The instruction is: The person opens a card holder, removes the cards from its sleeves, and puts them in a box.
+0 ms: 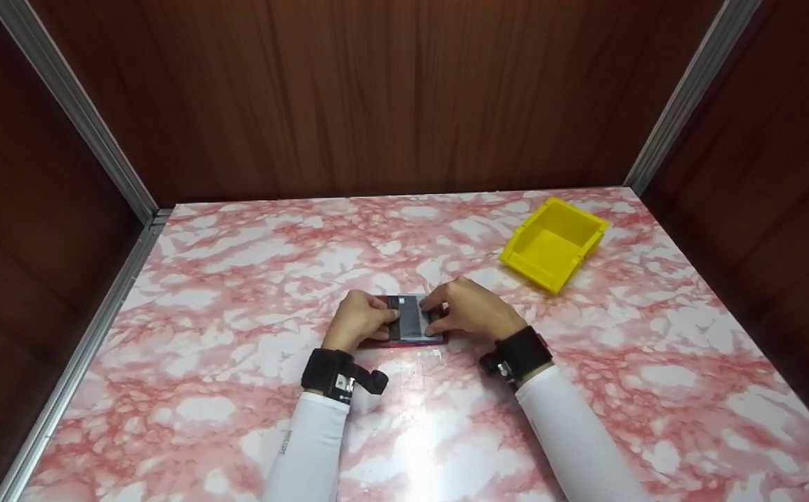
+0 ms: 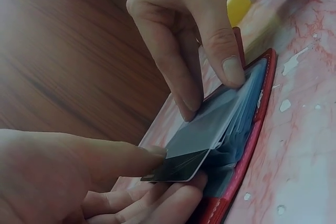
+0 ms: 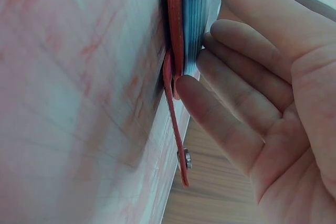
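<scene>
Head view: the card wallet (image 1: pixel 414 344) lies on the table (image 1: pixel 237 390) between the left hand (image 1: pixel 359 322) and the right hand (image 1: pixel 479 310); a yellow bin (image 1: pixel 550 252) stands beyond, to the right.

Left wrist view: the left hand pinches a dark card (image 2: pixel 185 166), partly inside a clear sleeve (image 2: pixel 202 125). The right hand grips the sleeve by opposite edges.

Right wrist view: a red strap (image 3: pixel 175 124) with a metal snap (image 3: pixel 188 159) extends from the wallet.

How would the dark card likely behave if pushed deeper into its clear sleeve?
The dark card probably stays fairly stiff, since its exposed end looks flat. It may slide easily, as its surface looks glossy. It is likely light, given its thin edge.
</scene>
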The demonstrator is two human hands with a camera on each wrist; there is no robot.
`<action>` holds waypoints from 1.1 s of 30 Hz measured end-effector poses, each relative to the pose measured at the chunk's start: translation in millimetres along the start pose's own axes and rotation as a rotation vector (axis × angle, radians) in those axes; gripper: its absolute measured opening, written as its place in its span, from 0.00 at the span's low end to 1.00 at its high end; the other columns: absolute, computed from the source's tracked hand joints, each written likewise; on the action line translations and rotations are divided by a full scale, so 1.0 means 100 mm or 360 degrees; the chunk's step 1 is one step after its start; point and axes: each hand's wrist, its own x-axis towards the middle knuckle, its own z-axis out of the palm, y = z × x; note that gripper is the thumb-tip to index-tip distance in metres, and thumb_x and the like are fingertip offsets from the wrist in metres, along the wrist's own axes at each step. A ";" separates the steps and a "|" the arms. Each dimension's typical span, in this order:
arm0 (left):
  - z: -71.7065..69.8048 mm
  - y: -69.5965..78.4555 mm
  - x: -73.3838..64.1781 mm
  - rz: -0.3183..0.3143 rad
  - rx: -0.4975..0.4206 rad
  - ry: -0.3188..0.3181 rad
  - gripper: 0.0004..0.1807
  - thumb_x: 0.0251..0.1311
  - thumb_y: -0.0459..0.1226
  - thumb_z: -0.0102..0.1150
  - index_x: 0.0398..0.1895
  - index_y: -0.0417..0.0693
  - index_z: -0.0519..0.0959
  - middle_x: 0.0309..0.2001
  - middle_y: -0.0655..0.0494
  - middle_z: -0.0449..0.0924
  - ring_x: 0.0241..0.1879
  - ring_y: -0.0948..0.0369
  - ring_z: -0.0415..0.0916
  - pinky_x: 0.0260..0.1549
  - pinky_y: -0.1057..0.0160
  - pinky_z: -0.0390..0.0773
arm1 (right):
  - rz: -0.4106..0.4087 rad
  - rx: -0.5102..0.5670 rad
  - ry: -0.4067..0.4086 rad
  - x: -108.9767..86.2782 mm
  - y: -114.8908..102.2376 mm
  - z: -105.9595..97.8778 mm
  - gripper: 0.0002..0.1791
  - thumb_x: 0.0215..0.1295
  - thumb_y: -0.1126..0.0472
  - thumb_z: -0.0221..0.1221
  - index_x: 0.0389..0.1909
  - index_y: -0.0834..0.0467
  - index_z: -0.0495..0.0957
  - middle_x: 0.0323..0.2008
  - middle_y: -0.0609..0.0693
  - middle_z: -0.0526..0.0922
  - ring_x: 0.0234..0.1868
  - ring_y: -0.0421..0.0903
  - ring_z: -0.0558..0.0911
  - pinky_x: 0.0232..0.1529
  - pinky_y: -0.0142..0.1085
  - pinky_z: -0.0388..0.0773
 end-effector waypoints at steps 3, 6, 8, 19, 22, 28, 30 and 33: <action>0.02 0.00 0.00 0.0000 0.0049 0.0012 0.11 0.67 0.30 0.71 0.47 0.30 0.83 0.42 0.43 0.85 0.24 0.63 0.84 0.26 0.69 0.89 | -0.0017 -0.0009 0.0000 0.00 0.01 0.00 0.21 0.60 0.54 0.80 0.54 0.54 0.92 0.53 0.51 0.94 0.50 0.46 0.89 0.59 0.46 0.89; 0.04 0.01 0.00 -0.0012 0.0082 0.0019 0.11 0.68 0.30 0.70 0.48 0.30 0.82 0.39 0.44 0.84 0.22 0.63 0.83 0.24 0.69 0.89 | -0.0029 -0.0018 0.0003 0.00 0.00 0.00 0.21 0.61 0.55 0.80 0.54 0.54 0.92 0.53 0.51 0.94 0.49 0.45 0.89 0.58 0.46 0.89; 0.04 0.01 0.00 -0.0021 0.0073 0.0021 0.11 0.68 0.29 0.70 0.48 0.30 0.82 0.38 0.46 0.82 0.21 0.64 0.83 0.24 0.69 0.88 | -0.0022 -0.0018 0.0004 0.00 0.00 0.00 0.21 0.60 0.55 0.80 0.54 0.54 0.92 0.53 0.51 0.94 0.49 0.45 0.89 0.57 0.46 0.90; 0.03 0.00 0.02 -0.0037 0.0030 0.0032 0.10 0.68 0.27 0.69 0.48 0.30 0.81 0.40 0.45 0.83 0.22 0.63 0.82 0.24 0.69 0.88 | -0.0002 0.0007 0.0002 0.00 0.00 0.01 0.21 0.60 0.55 0.80 0.54 0.54 0.92 0.52 0.51 0.94 0.46 0.45 0.88 0.55 0.45 0.89; 0.01 0.00 0.02 -0.0046 0.0030 0.0033 0.10 0.67 0.27 0.69 0.48 0.30 0.82 0.42 0.44 0.83 0.22 0.63 0.82 0.23 0.69 0.88 | -0.0004 0.0007 0.0002 0.00 0.00 0.00 0.21 0.60 0.55 0.80 0.55 0.54 0.92 0.53 0.51 0.94 0.47 0.45 0.88 0.56 0.45 0.90; -0.05 0.01 0.01 -0.0059 0.0012 0.0051 0.10 0.67 0.26 0.69 0.48 0.30 0.82 0.41 0.44 0.81 0.21 0.63 0.80 0.21 0.71 0.86 | -0.0021 0.0015 0.0005 -0.01 0.00 0.00 0.21 0.60 0.56 0.80 0.55 0.54 0.92 0.53 0.52 0.94 0.48 0.45 0.88 0.57 0.46 0.90; -0.07 0.01 0.01 -0.0072 0.0022 0.0056 0.10 0.67 0.27 0.69 0.48 0.30 0.82 0.42 0.43 0.81 0.21 0.63 0.80 0.21 0.71 0.86 | -0.0034 0.0011 0.0006 -0.01 0.00 0.00 0.21 0.60 0.56 0.80 0.54 0.54 0.92 0.53 0.52 0.94 0.47 0.45 0.88 0.56 0.45 0.90; -0.11 0.02 0.01 -0.0092 0.0037 0.0058 0.11 0.68 0.27 0.69 0.49 0.31 0.81 0.45 0.41 0.83 0.22 0.63 0.81 0.22 0.70 0.87 | -0.0059 0.0002 0.0018 -0.01 0.00 0.00 0.21 0.60 0.56 0.80 0.54 0.55 0.92 0.52 0.52 0.94 0.46 0.45 0.88 0.55 0.45 0.90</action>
